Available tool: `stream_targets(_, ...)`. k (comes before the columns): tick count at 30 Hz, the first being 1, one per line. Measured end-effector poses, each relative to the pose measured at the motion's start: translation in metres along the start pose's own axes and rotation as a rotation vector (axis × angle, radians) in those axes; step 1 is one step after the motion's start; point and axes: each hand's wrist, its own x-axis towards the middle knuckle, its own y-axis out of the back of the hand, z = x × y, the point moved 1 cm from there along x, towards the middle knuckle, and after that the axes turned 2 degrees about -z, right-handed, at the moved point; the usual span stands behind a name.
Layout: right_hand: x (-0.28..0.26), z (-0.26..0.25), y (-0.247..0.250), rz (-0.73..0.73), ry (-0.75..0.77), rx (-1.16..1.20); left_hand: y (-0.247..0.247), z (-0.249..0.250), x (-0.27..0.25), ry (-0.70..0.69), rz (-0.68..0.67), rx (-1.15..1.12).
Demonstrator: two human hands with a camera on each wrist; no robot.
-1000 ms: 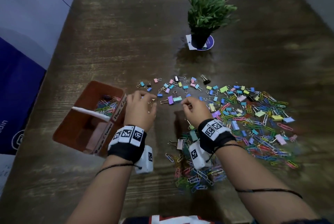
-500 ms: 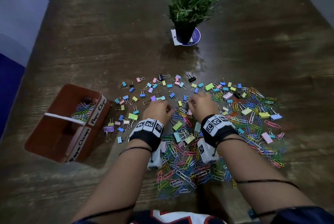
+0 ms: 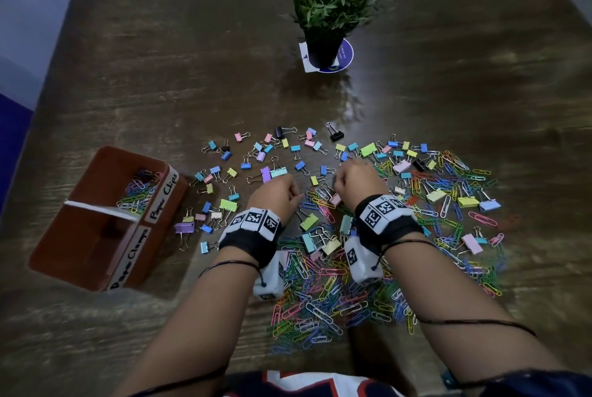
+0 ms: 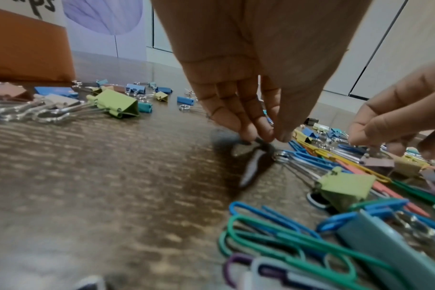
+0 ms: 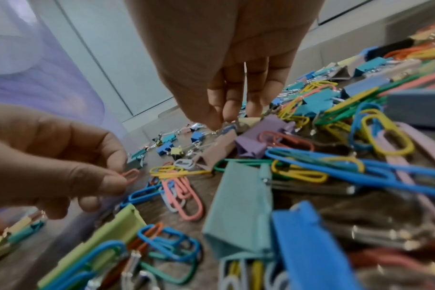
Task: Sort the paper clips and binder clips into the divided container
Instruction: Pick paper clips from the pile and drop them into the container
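Paper clips [image 3: 323, 300] and pastel binder clips [image 3: 229, 204] lie mixed on the wooden table. The orange divided container [image 3: 80, 249] stands at the left, with paper clips [image 3: 139, 193] in its far compartment. My left hand [image 3: 296, 194] is at the pile's far edge and pinches a pink paper clip [image 5: 130, 175] just above the table. My right hand [image 3: 336, 182] is close beside it. In the right wrist view its fingertips [image 5: 212, 121] are pinched on the wire handle of a small binder clip [image 5: 227, 128] lying among others.
A potted plant [image 3: 330, 2] on a round coaster stands at the back, beyond the clips. The table's left edge [image 3: 41, 82] runs past the container. Bare wood shows between the container and the pile in the left wrist view [image 4: 99, 166].
My left hand has moved right, from beside the container to the pile next to the right hand. The view has swung, so the container now sits further left.
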Motion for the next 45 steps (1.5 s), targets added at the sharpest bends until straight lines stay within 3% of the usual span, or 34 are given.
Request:
stream_targets(4,-0.008,0.002,0.005,0.099,0.053,0.212,-0.001,-0.005,-0.008,-0.031,-0.034,-0.045)
stream_targets(13,-0.026,-0.017,-0.005,-0.148,0.171,0.185,-0.004,-0.005,-0.009,-0.081,-0.066,0.076)
stream_targets(21,-0.033,-0.014,-0.003,-0.197,0.117,-0.015,-0.007,-0.004,-0.015,-0.075,-0.07,0.114)
stream_targets(29,-0.041,-0.014,-0.004,-0.268,0.016,-0.127,-0.012,0.013,-0.018,-0.234,-0.011,0.15)
stream_targets(34,-0.039,-0.018,-0.008,-0.285,-0.005,-0.205,-0.017,0.013,-0.017,-0.188,-0.005,0.188)
stream_targets(40,-0.039,-0.02,-0.009,-0.317,-0.044,-0.217,-0.015,0.007,-0.016,-0.116,-0.091,0.153)
stream_targets(45,-0.038,-0.025,-0.001,-0.387,-0.123,-0.204,-0.019,0.005,-0.021,-0.161,-0.032,0.124)
